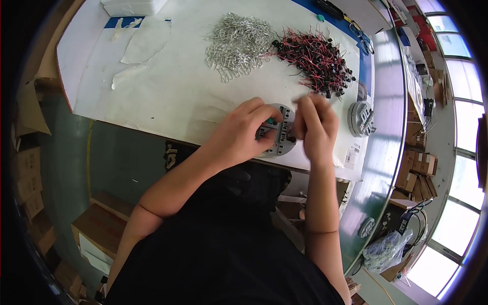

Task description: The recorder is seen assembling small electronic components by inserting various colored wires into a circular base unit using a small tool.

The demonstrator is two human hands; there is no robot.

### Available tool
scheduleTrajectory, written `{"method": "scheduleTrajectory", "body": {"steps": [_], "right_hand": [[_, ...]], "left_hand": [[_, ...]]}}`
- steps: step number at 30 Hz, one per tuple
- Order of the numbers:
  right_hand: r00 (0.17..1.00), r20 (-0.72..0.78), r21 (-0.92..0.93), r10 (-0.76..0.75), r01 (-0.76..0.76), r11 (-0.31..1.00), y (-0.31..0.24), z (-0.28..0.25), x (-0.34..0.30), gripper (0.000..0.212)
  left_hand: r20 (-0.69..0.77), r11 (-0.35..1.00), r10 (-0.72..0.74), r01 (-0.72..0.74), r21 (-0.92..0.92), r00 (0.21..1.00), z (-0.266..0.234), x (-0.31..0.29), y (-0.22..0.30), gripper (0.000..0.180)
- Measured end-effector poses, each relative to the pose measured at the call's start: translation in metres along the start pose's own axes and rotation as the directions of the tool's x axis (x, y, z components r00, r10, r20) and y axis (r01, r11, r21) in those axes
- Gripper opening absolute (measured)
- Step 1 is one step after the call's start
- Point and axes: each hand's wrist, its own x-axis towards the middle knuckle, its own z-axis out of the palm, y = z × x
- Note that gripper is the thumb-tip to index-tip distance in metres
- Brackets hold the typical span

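Note:
A round grey fixture [287, 145] with rows of small dark slots lies at the table's front edge, in front of me. My left hand [243, 130] rests on its left side, with thumb and fingers bent together over it. A bit of green shows by those fingertips, but what they grip is hidden. Over the fixture's right side, my right hand [317, 124] is raised with its fingers curled into a pinch. Its fingertips are slightly blurred, and anything between them is too small to name.
Beyond my hands are a heap of silvery bent-metal clips [239, 43] and a pile of black parts with red wires [317, 58]. Another round grey fixture [360, 119] sits at the right. A conveyor [385, 107] runs along the table's right side. Cardboard boxes [104, 226] stand below left.

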Motion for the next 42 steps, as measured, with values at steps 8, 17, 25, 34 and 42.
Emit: {"method": "scheduleTrajectory", "body": {"steps": [8, 17, 25, 34, 42], "right_hand": [[0.971, 0.225, -0.814, -0.077, 0.231, 0.534, 0.005, 0.029, 0.117, 0.021], [0.961, 0.277, -0.868, -0.020, 0.259, 0.423, 0.006, 0.024, 0.110, 0.022], [0.980, 0.162, -0.699, 0.116, 0.030, 0.715, -0.021, 0.005, 0.090, 0.016], [0.971, 0.222, -0.683, 0.091, 0.089, 0.725, -0.023, -0.006, 0.083, 0.023], [0.974, 0.192, -0.597, 0.118, 0.021, 0.802, -0.017, -0.002, 0.082, 0.020]], "left_hand": [[0.013, 1.000, 0.017, -0.017, -0.022, 1.000, -0.002, -0.002, -0.001, 0.026], [0.007, 0.999, 0.034, -0.034, -0.001, 0.999, -0.002, -0.004, -0.001, 0.025], [-0.077, 0.995, 0.077, -0.072, 0.068, 0.994, -0.015, -0.011, 0.001, 0.017], [-0.114, 0.999, 0.015, -0.011, 0.033, 0.993, -0.021, -0.008, -0.005, 0.015], [-0.098, 0.996, 0.045, -0.037, 0.078, 0.994, -0.021, -0.008, -0.008, 0.016]]}}
